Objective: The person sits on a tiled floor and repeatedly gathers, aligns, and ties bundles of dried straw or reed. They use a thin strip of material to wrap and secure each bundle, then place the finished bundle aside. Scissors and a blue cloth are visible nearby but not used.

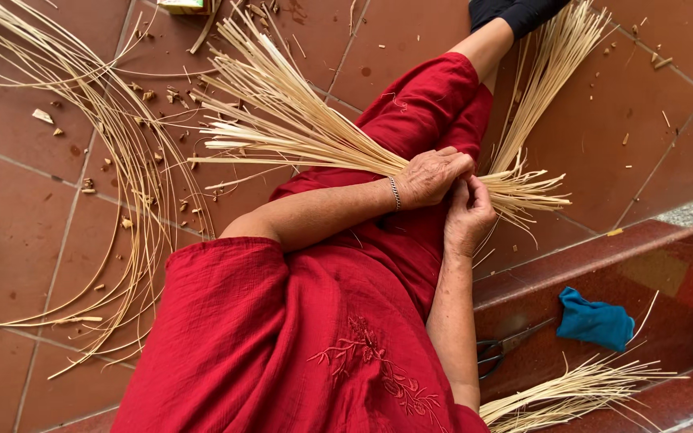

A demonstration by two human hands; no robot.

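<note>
At the centre right of the frame the left hand (433, 176) closes its fingers (460, 163) around a bundle of pale reed strips (306, 132), gripping it where the strips are gathered on the red-clad lap. From that grip the bundle's long axis runs toward the upper left, fanning wide over the tiled floor (18, 232); short ends poke out to the right. The right hand (468, 215) sits just below, touching the same gathered point, fingers curled onto the strips. Loose long strips (134, 184) curve down the left side. Scissors (499, 351), a blue cloth (595, 321) and another strip bundle (571, 393) lie on the red step (651, 265) at lower right.
</note>
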